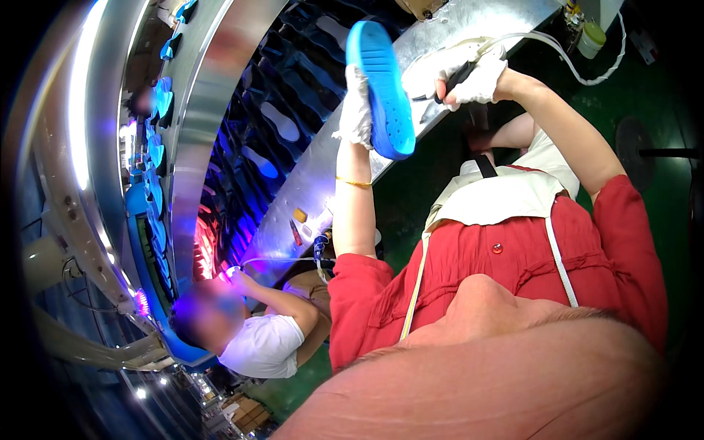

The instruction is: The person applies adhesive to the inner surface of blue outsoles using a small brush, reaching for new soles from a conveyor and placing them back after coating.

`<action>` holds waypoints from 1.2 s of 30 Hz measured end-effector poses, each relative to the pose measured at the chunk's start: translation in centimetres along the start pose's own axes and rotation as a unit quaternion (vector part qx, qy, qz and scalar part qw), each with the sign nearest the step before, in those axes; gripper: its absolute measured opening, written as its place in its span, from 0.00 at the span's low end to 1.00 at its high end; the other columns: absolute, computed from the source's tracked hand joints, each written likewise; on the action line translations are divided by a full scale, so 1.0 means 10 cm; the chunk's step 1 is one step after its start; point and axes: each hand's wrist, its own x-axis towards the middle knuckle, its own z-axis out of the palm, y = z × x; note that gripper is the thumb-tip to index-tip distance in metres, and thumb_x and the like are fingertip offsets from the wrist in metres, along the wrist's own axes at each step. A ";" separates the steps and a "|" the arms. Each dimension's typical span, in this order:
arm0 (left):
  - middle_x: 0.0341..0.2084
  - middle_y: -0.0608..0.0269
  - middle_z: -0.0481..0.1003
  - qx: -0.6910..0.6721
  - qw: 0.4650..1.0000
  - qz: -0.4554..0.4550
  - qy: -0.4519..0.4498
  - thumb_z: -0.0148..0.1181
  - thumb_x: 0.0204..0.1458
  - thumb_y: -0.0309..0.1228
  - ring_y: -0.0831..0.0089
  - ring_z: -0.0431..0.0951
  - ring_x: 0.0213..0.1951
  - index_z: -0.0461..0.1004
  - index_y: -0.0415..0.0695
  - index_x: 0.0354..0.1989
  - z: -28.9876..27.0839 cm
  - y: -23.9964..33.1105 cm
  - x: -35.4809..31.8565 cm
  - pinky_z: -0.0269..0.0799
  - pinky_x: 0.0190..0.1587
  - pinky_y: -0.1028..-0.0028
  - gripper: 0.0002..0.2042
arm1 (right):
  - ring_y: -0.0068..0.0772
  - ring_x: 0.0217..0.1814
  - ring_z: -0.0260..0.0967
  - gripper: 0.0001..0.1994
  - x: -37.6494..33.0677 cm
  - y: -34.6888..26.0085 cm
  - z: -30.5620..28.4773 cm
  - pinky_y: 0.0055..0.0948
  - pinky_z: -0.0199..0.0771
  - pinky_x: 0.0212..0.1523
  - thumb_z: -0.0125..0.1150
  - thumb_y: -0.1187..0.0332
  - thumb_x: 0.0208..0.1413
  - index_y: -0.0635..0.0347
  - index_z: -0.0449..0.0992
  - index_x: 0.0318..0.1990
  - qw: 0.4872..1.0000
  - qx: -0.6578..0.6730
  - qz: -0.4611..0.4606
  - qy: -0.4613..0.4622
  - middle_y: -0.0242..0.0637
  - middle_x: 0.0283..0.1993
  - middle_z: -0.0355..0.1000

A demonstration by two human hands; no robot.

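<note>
My left hand (356, 110), in a white glove, is closed on the edge of a blue shoe sole (383, 92). The sole is held up lengthwise, with a ridged far end and small dots at its near end. My right hand (477, 82) wears a white glove with bare fingertips and is closed around a slim black-handled tool (460, 75). Its thin tip points left, toward the sole but apart from it. I cannot make out what kind of tip it is.
A metal worktop (312, 158) runs beneath my hands, along a conveyor with dark and white soles (280, 121). A white hose (561, 50) curves at the far right. Blue soles (155, 150) line an upper belt. A co-worker in a white shirt (264, 345) sits at the lower left.
</note>
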 end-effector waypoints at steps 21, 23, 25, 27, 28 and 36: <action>0.47 0.53 0.70 -0.413 0.905 0.027 -0.094 0.48 0.50 0.59 0.57 0.71 0.48 0.61 0.45 0.57 0.77 -0.83 -0.41 0.64 0.56 0.59 0.34 | 0.22 0.31 0.69 0.07 -0.06 0.37 0.32 0.22 0.71 0.33 0.62 0.70 0.49 0.58 0.70 0.34 0.945 -0.003 -0.149 0.290 0.32 0.30 0.70; 0.47 0.55 0.70 -0.480 0.870 0.045 -0.105 0.46 0.53 0.57 0.59 0.71 0.48 0.60 0.45 0.58 0.69 -0.91 -0.37 0.66 0.54 0.61 0.32 | 0.24 0.25 0.69 0.06 -0.12 0.28 0.46 0.23 0.71 0.29 0.60 0.71 0.49 0.57 0.70 0.34 0.939 0.029 -0.219 0.264 0.32 0.24 0.70; 0.49 0.52 0.68 -0.459 0.883 0.052 -0.085 0.46 0.53 0.57 0.59 0.70 0.48 0.59 0.43 0.58 0.75 -0.90 -0.37 0.67 0.53 0.61 0.33 | 0.22 0.25 0.69 0.06 -0.23 0.22 0.51 0.22 0.71 0.29 0.59 0.72 0.49 0.57 0.71 0.35 0.944 -0.063 -0.213 0.242 0.33 0.25 0.70; 0.49 0.53 0.68 -0.450 0.888 0.050 -0.085 0.45 0.53 0.57 0.59 0.70 0.48 0.58 0.44 0.58 0.78 -0.87 -0.35 0.67 0.53 0.61 0.33 | 0.22 0.25 0.69 0.06 -0.30 0.24 0.50 0.22 0.71 0.29 0.58 0.73 0.48 0.57 0.71 0.35 0.953 -0.031 -0.196 0.231 0.34 0.25 0.71; 0.49 0.53 0.68 -0.445 0.890 0.049 -0.086 0.45 0.53 0.57 0.59 0.70 0.48 0.58 0.44 0.58 0.77 -0.85 -0.36 0.67 0.53 0.61 0.33 | 0.23 0.26 0.70 0.07 -0.32 0.23 0.47 0.23 0.71 0.29 0.58 0.73 0.48 0.57 0.71 0.35 0.961 0.053 -0.157 0.220 0.34 0.26 0.71; 0.48 0.54 0.69 -0.445 0.893 0.058 -0.029 0.42 0.53 0.59 0.57 0.72 0.46 0.60 0.47 0.57 0.58 -0.81 -0.25 0.69 0.51 0.59 0.32 | 0.28 0.35 0.68 0.11 -0.38 0.24 0.62 0.25 0.69 0.36 0.62 0.74 0.43 0.57 0.72 0.37 0.941 -0.069 -0.275 0.185 0.35 0.32 0.69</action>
